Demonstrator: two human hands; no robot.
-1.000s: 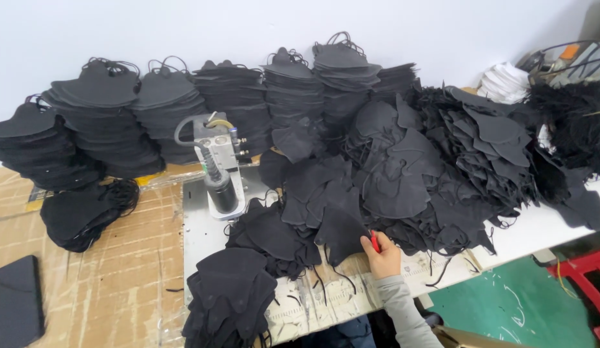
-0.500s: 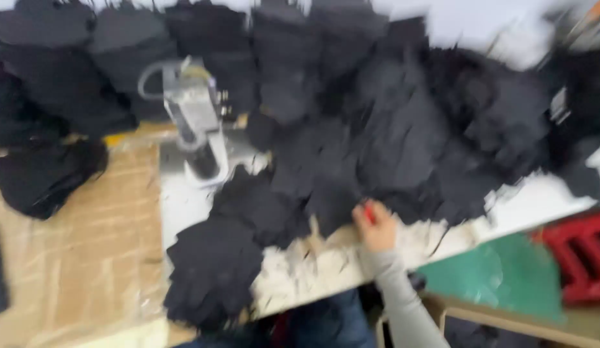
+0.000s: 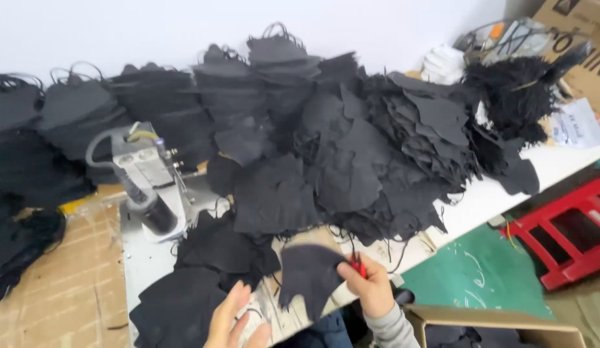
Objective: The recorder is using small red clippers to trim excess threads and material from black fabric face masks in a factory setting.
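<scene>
Crowding white table (image 3: 480,200), black fabric pieces (image 3: 351,161), white wall (image 3: 152,32)

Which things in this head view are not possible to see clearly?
- Red tool in the right hand: the fingers and the black fabric piece cover most of it, so its kind is unclear.
- Left hand: cut by the bottom edge.
- Cardboard box: its contents are cut off below.

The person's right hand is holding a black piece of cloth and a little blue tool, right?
Not quite: the little tool is red, not blue. The head view shows the right hand pinching it together with the black piece of cloth, just as you said.
</scene>
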